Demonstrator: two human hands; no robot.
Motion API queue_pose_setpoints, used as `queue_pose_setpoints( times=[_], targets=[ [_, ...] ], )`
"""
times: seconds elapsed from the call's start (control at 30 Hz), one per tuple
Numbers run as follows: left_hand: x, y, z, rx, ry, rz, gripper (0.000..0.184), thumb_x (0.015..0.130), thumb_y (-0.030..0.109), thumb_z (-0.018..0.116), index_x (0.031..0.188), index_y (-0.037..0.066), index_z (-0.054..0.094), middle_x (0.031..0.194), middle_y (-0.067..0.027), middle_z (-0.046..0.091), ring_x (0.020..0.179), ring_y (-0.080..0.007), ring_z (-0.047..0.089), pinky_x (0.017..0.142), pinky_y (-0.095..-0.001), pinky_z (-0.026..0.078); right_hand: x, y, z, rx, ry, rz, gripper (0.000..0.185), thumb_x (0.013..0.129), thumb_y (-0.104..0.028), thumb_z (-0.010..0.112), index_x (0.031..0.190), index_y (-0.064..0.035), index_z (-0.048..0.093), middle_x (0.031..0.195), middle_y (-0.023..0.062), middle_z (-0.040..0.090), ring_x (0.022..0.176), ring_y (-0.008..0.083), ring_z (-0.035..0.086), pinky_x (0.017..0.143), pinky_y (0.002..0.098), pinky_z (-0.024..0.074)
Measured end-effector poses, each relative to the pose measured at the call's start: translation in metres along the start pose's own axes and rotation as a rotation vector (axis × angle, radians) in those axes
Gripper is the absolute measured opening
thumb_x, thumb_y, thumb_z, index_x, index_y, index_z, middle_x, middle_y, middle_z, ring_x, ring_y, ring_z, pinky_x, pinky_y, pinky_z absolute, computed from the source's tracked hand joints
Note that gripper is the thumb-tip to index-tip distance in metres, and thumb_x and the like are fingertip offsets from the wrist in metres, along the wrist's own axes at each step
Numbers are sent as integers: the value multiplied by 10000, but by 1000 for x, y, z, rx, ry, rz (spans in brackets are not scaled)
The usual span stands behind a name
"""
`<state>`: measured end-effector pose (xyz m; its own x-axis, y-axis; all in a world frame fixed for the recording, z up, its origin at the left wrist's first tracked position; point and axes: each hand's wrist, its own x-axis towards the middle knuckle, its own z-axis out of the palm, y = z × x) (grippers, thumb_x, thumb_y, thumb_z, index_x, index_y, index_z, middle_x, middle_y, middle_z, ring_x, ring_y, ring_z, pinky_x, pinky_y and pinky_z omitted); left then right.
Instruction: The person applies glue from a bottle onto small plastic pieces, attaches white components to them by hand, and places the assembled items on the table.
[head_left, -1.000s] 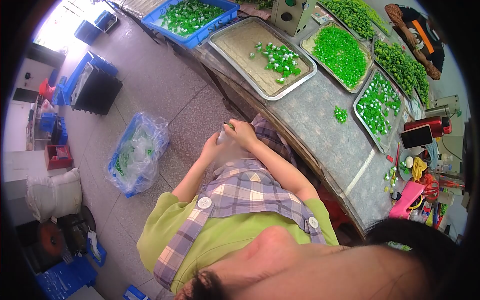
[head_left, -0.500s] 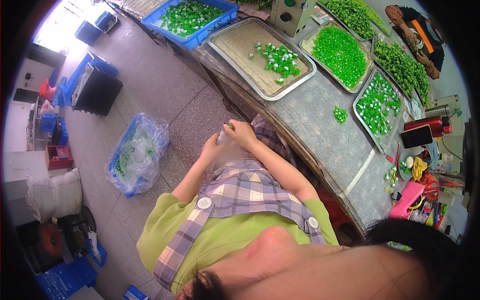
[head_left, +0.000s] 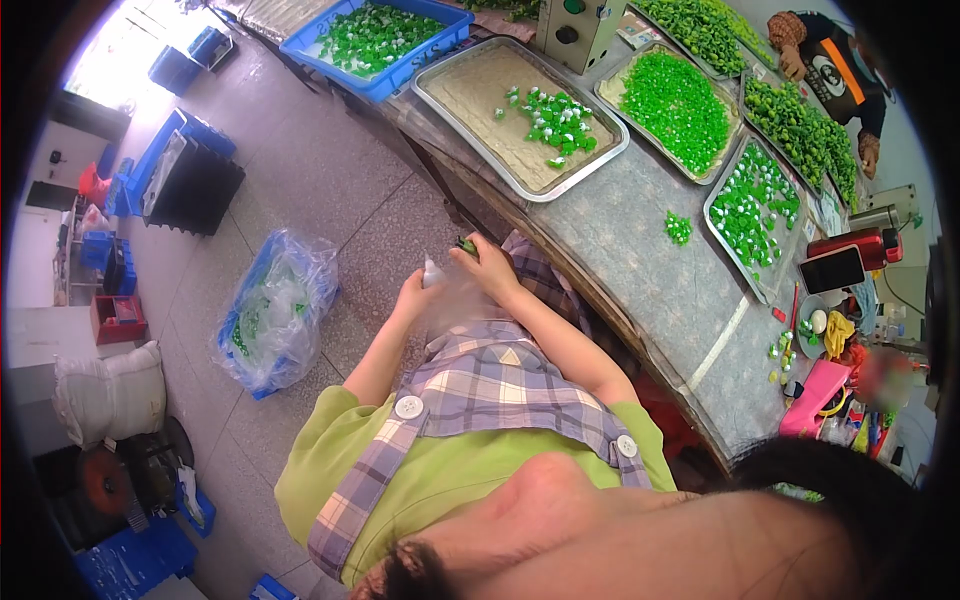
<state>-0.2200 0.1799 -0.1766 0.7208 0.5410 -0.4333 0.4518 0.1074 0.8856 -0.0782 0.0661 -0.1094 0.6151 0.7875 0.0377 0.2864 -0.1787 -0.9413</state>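
Hands have drawn apart since the earlier frame: the white nozzle bottle (head_left: pixel 430 271), which was up against the right fingers, now stands clear of them, and across the worktable (head_left: pixel 620 230) a co-worker's arms have spread. Seen from above, the seated person holds both hands over the lap. Their left hand (head_left: pixel 413 296) is wrapped around the bottle, its tapered tip rising past the fingers and pointing forward, away from the body. Their right hand (head_left: pixel 487 270) pinches a small green piece (head_left: pixel 467 245) with a dark part, perhaps a plastic leaf or stem, though it is too small and partly covered to be sure. That piece sits at the right fingertips, ahead and to the right of the nozzle, with a short gap between; its long axis is unclear. Of the two hands, the right is nearer the table and its metal tray (head_left: pixel 465 95) of green-and-white pieces (head_left: pixel 560 122). On the floor to the left rests a plastic-lined blue bin (head_left: pixel 254 276).
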Motion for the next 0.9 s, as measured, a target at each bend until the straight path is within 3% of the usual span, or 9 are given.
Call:
queue_pose_setpoints(
  times=[0.1,0.27,0.33,0.4,0.6,0.67,0.73,0.77,0.9],
  targets=[
    [7,-3,-10,-306,42,-177,236,727,109,598,909,26,473,794,-55,546,706,-162,553,604,-285,468,-3,1,-2,27,-3,33,396,732,-385,547,811,-6,460,670,132,516,613,254,514,557,325,385],
    [11,-7,-25,-337,143,-272,226,733,132,594,907,36,485,799,-56,547,723,-166,552,608,-298,472,-5,2,-6,-54,-50,80,390,730,-374,557,858,-18,461,719,134,536,645,249,531,582,312,400],
    [9,-5,-31,-325,153,-281,219,734,140,592,901,40,491,800,-53,547,719,-165,551,608,-295,469,-9,-9,-8,-12,30,-28,380,738,-340,554,924,-33,432,772,141,547,687,267,543,614,321,413],
    [10,1,-31,-320,219,-183,242,715,151,616,901,58,491,805,-19,535,709,-134,530,577,-286,449,-15,-29,-20,-32,121,-93,354,748,-293,540,946,-36,401,770,163,555,706,331,541,601,364,420],
    [4,87,-36,-239,181,225,177,754,113,568,907,67,493,852,-29,549,739,-104,525,636,-225,429,-72,-78,-140,-250,660,-240,225,702,-98,578,883,-33,461,740,125,493,657,267,512,568,316,406],
    [2,125,-31,-264,124,326,251,750,94,567,979,36,478,897,-50,553,773,-112,528,635,-212,428,-110,-71,-190,-276,949,19,228,679,-58,592,883,-27,494,767,116,503,677,241,515,574,302,401],
    [-5,183,-3,-184,49,450,285,756,105,565,1011,30,461,918,-63,550,792,-119,526,654,-216,430,-182,-37,-252,-766,1306,191,205,678,-78,592,865,-37,520,799,115,513,717,268,505,632,329,397],
    [0,194,6,-166,-14,469,307,758,115,567,1028,24,451,934,-72,546,794,-124,527,666,-220,433,-208,-31,-264,-797,1383,317,215,676,-118,600,871,-57,531,817,105,516,760,269,495,663,340,392],
    [7,235,76,-140,-230,522,304,736,68,578,1016,21,467,896,-62,542,782,-123,527,649,-230,457,-272,-6,-286,-1090,1333,730,256,666,-218,615,877,-92,543,840,84,516,846,260,462,736,363,360]
  ],
)
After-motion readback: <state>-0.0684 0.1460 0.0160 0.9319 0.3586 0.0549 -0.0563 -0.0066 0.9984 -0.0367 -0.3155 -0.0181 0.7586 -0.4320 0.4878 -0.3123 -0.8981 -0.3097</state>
